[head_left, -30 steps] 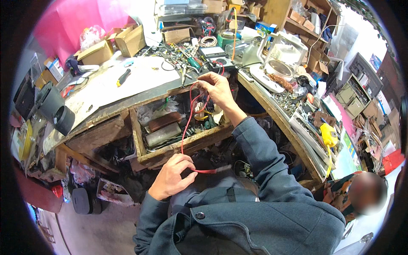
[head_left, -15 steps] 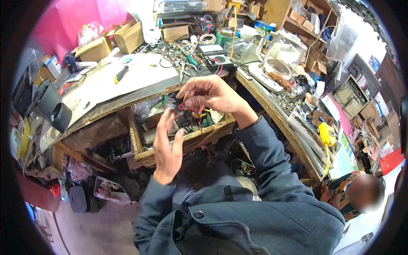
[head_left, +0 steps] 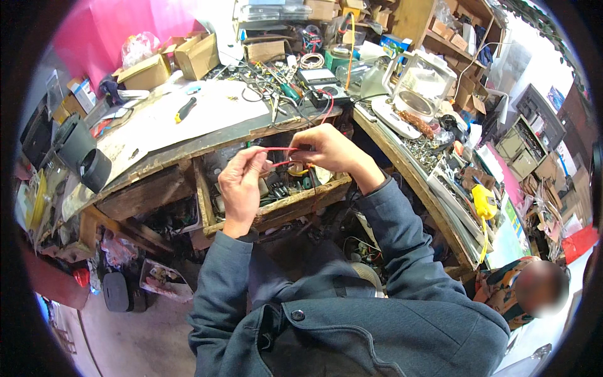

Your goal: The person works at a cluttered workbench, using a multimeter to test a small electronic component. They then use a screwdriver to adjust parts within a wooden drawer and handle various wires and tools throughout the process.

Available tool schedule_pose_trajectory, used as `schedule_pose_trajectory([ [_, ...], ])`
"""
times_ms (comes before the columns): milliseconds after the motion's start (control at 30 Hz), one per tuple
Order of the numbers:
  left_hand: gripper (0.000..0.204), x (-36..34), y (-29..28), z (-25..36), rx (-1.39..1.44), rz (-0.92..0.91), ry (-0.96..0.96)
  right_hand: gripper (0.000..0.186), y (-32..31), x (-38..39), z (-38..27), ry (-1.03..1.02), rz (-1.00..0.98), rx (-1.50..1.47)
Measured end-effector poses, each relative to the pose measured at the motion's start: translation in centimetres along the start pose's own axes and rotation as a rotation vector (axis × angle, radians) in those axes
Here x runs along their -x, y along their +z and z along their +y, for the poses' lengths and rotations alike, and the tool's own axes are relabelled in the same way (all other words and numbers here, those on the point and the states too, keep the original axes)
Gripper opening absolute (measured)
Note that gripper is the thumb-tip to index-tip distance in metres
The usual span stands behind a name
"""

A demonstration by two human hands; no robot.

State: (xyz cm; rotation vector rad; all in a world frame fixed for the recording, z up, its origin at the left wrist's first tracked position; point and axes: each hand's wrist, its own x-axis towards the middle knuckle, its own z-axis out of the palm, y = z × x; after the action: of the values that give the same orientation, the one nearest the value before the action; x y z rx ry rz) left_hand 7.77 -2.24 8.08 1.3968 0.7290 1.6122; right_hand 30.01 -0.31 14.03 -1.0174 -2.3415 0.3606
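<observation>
A red wire (head_left: 277,149) runs between my two hands above the open wooden drawer (head_left: 282,210). My left hand (head_left: 242,188) pinches one part of it between thumb and fingers. Closed on the other part is my right hand (head_left: 331,151), its fingertips bent down and partly hidden by the back of the hand. Two strands of the wire show in the gap between the hands. Below them, the drawer holds tools and small parts, among them a pair of yellow-handled pliers (head_left: 298,172); my hands cover some of the contents.
A screwdriver (head_left: 185,110) lies on the white sheet (head_left: 213,119) on the bench. Behind the drawer is a black meter-like box (head_left: 329,92) among loose tools. A side bench on the right carries a glass-walled appliance (head_left: 418,94) and a yellow tape measure (head_left: 483,201). Another person (head_left: 496,289) is at the lower right.
My left hand, open and apart before, has moved up and taken hold of the red wire. My right hand has shifted slightly right and down, and the wire now spans both hands.
</observation>
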Motion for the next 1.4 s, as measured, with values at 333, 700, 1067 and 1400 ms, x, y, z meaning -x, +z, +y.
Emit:
schedule_pose_trajectory([
  [333, 0.019, -1.5, -1.9, 0.7, 0.691, -0.144, -0.059, 0.048, 4.9, 3.9, 1.5, 0.295, -0.154, -0.128],
  [700, 0.035, -0.5, -4.3, -0.2, 1.128, -0.399, -0.304, 0.033, 2.0, 6.4, -2.4, 0.398, -0.451, -0.826],
  [1067, 0.040, 3.7, -2.0, 0.9, 0.012, -0.495, -0.217, 0.035, -11.6, -0.7, -10.9, 0.220, -0.002, 0.453],
  [1400, 0.051, 4.4, -3.6, -2.1, -0.534, -0.409, 0.199, 0.015, -23.7, -12.4, -7.2, -0.066, 0.551, 0.889],
])
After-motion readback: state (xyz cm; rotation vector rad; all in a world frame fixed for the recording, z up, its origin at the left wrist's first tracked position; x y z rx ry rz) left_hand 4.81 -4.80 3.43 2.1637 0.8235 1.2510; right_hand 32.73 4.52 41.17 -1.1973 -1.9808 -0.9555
